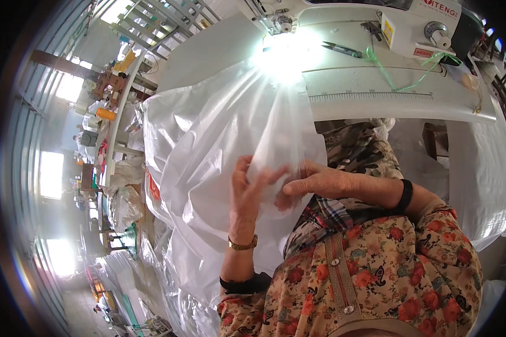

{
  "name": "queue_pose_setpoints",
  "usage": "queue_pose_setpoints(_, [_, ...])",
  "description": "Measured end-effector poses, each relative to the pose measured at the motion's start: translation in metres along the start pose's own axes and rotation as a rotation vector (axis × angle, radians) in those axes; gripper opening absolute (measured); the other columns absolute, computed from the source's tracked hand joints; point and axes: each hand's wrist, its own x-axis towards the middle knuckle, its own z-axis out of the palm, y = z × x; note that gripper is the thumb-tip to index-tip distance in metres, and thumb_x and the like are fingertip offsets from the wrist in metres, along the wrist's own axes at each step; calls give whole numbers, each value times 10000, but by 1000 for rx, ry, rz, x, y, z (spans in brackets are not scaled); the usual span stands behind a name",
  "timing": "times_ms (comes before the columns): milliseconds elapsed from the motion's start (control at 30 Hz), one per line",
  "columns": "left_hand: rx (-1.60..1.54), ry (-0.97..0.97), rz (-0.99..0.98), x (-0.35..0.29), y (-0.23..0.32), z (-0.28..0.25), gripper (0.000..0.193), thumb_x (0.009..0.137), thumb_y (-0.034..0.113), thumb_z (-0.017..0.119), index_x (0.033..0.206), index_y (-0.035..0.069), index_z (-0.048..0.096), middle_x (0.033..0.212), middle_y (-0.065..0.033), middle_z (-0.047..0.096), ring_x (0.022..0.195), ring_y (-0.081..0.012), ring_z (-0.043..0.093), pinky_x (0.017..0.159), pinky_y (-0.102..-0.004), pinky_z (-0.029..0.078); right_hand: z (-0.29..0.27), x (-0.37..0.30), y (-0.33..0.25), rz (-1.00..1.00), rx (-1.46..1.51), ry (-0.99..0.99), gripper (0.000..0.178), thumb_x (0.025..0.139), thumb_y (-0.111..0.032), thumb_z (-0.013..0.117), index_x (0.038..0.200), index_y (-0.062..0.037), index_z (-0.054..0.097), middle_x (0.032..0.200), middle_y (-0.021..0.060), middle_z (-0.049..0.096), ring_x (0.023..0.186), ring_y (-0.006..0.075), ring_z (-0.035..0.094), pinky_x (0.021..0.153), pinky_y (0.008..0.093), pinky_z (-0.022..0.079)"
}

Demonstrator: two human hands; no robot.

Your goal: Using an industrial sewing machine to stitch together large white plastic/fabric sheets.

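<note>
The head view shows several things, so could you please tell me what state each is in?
White plastic sheeting: spread out, creased, its folds converging toward the needle area.
Sewing machine: work light on; whether it is stitching cannot be told.
Green ribbon: loose and slack.
Gold wristwatch: fastened around the left wrist.
Left hand: fingers spread, blurred.
Right hand: fingers blurred; grip unclear.

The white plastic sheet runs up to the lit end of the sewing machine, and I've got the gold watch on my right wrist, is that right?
Not quite: in the head view, the gold watch is on your left wrist. The white plastic sheet does run up to the lit end of the sewing machine.
</note>
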Motion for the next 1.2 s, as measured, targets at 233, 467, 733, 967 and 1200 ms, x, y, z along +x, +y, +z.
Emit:
queue_pose_setpoints(233, [432, -86, 93, 21, -39, -35, 347, 808, 61, 636, 1112, -93, 574, 910, -100, 661, 799, -103, 603, 667, -251, 505, -5, -3, 17, -55, 27, 411, 291, 920, -217, 640, 1104, -1, 572, 824, 71, 663, 731, 152, 660, 675, 290, 547])
queue_pose_setpoints(467, [876, -32, 60, 38, -26, -47, 253, 783, 51, 599, 1022, -32, 588, 798, -135, 641, 657, -148, 599, 596, -280, 474, -5, -19, 18, -124, -14, 495, 97, 917, -121, 635, 915, -31, 599, 710, 21, 609, 610, 94, 608, 587, 255, 532])
queue_pose_setpoints(733, [1198, 19, 635, 9, -19, -20, 173, 820, 99, 678, 932, 21, 571, 704, -139, 606, 583, -307, 588, 515, -349, 447, 26, -23, -21, -258, -567, 481, 165, 943, -132, 607, 853, -17, 530, 660, 19, 583, 589, 70, 595, 548, 239, 484])
queue_pose_setpoints(967, [716, -233, 435, -7, -1, -9, 25, 894, 13, 589, 896, 11, 564, 656, -72, 557, 540, -161, 513, 516, -284, 410, 38, -7, -29, -204, -885, 351, 149, 920, -175, 622, 904, -41, 557, 603, 91, 612, 541, 227, 630, 516, 338, 467])
queue_pose_setpoints(1200, [265, -243, 81, -17, -26, -5, 114, 963, 91, 514, 939, 2, 582, 734, 12, 567, 715, -54, 486, 650, -213, 424, 31, -10, -11, -296, -1027, 270, 134, 903, -126, 600, 952, -32, 517, 628, 108, 602, 545, 280, 614, 484, 355, 436])
